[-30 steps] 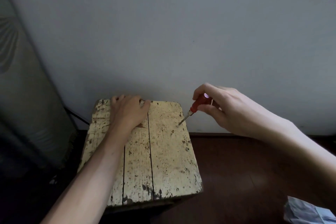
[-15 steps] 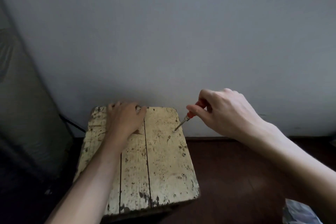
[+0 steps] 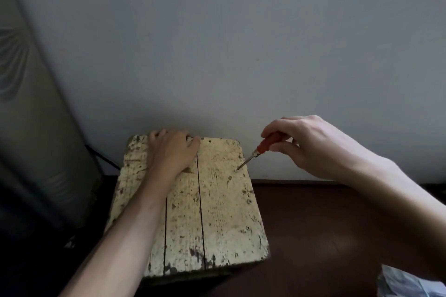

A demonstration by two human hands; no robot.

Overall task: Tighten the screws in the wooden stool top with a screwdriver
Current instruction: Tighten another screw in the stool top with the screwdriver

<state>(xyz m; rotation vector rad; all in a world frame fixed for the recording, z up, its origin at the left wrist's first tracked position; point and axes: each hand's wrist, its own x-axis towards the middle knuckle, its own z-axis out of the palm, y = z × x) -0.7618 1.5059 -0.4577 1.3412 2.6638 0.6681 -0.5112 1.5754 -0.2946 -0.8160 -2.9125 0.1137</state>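
Three planks make up the worn, paint-flecked top of the stool, which is set on a dark floor close against a grey wall. The stool is steadied by the left hand, which is laid flat on the far part of the top with the fingers curled over the back edge; nothing is held in it, and if that pressure is eased, the stool may be rocked or shifted by the turning force. The red handle of the screwdriver is pinched by the closed fingers of the right hand, out beyond the stool's right edge. The shaft is held at a steep slant, not upright, and its tip is placed at a screw near the far right edge of the right-hand plank. Because of that slant, the tip is likely to be thrown out of the slot under load, so that the head is chewed or the soft wood scratched. Whether the tip is truly seated cannot be told. Other small screws, one just nearer and more along the right edge, appear not yet attended to, and could be missed among the dark specks.
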